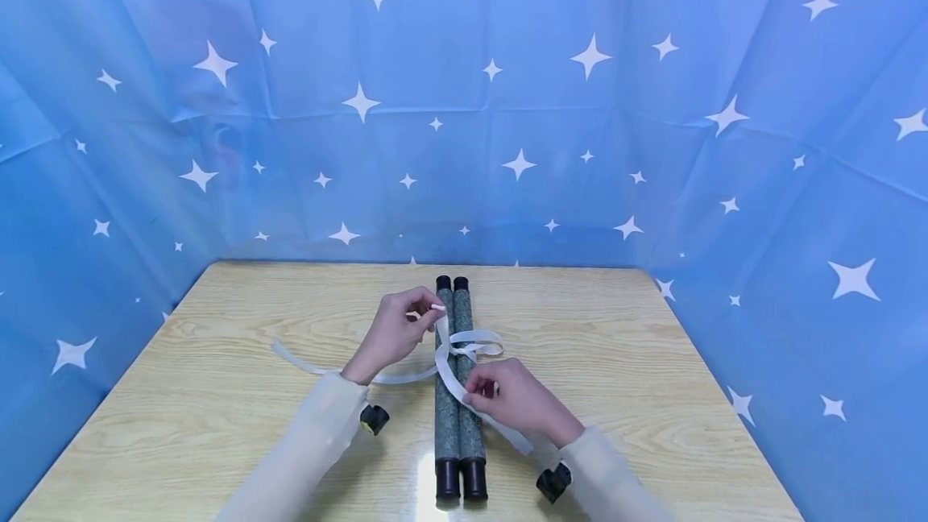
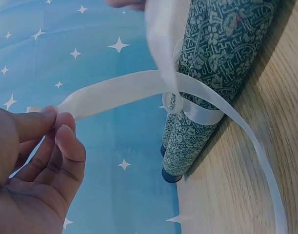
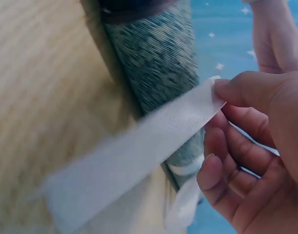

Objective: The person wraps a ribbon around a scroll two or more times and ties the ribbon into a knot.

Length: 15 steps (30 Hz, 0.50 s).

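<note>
Two rolled scrolls (image 1: 446, 405), covered in dark green patterned cloth with black end knobs, lie side by side on the table. A white ribbon (image 1: 449, 381) passes around them, with a loop sticking out to the right near the middle. My left hand (image 1: 387, 331) pinches the ribbon between thumb and index finger above the far half of the scrolls; the strip is drawn taut in the left wrist view. Over the right scroll, my right hand (image 1: 518, 399) pinches another stretch of ribbon (image 3: 153, 131), whose free end hangs past the fingers toward the near right.
The wooden table (image 1: 239, 425) carries another ribbon tail (image 1: 297, 359) stretching left from the scrolls under my left wrist. A blue curtain (image 1: 449, 135) with white stars hangs behind and along the sides. Each wrist wears a small black camera (image 1: 374, 419).
</note>
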Motion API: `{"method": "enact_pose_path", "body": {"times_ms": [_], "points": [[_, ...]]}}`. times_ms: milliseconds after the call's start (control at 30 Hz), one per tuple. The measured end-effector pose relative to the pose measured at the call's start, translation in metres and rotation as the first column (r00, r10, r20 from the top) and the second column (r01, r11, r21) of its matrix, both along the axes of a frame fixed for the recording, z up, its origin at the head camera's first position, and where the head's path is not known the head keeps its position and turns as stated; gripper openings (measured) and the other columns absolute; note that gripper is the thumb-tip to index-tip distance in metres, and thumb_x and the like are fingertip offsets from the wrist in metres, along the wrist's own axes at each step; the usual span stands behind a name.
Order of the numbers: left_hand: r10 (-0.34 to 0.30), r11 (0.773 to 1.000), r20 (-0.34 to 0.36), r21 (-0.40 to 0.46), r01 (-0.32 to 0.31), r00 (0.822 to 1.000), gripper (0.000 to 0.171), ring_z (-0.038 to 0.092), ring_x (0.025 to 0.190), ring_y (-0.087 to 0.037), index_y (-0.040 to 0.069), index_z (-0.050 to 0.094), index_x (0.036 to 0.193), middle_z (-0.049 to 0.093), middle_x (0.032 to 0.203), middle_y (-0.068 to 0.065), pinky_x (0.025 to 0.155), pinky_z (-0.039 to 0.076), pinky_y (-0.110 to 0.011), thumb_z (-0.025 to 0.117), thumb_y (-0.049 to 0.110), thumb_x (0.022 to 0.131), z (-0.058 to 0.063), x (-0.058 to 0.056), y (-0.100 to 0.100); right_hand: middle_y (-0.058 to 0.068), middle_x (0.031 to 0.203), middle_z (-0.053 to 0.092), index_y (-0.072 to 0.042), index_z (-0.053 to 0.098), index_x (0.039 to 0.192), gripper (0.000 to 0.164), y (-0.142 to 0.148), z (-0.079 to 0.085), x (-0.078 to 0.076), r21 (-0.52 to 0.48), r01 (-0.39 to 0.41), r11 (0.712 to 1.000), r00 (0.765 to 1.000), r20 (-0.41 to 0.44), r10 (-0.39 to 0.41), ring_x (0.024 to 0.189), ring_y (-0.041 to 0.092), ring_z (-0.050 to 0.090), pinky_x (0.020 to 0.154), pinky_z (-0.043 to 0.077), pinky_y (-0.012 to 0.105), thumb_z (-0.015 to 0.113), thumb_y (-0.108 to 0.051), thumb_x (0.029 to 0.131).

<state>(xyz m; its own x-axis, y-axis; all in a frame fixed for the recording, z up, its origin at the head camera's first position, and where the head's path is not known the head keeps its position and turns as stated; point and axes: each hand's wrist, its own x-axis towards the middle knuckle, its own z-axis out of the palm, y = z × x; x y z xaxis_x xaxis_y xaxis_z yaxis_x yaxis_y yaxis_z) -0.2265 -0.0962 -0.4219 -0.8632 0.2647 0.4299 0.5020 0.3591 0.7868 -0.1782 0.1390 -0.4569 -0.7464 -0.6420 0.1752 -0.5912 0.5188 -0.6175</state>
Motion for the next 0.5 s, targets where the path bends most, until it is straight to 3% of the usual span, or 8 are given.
{"method": "enact_pose_path", "body": {"times_ms": [500], "points": [[0.045,0.999,0.054,-0.002,-0.045,0.998,0.008,0.062,0.062,-0.014,0.008,0.071,0.098,0.067,0.078,-0.01,0.05,0.049,-0.027,0.064,0.012,0.096,0.0,-0.001,-0.011,-0.013,0.073,0.059,-0.024,0.067,0.087,0.008,0.064,0.021,-0.003,0.006,0.15,0.989,0.988,-0.039,-0.149,0.065,0.006,0.055,0.06,0.049,0.024,0.068,-0.02,0.094]]}}
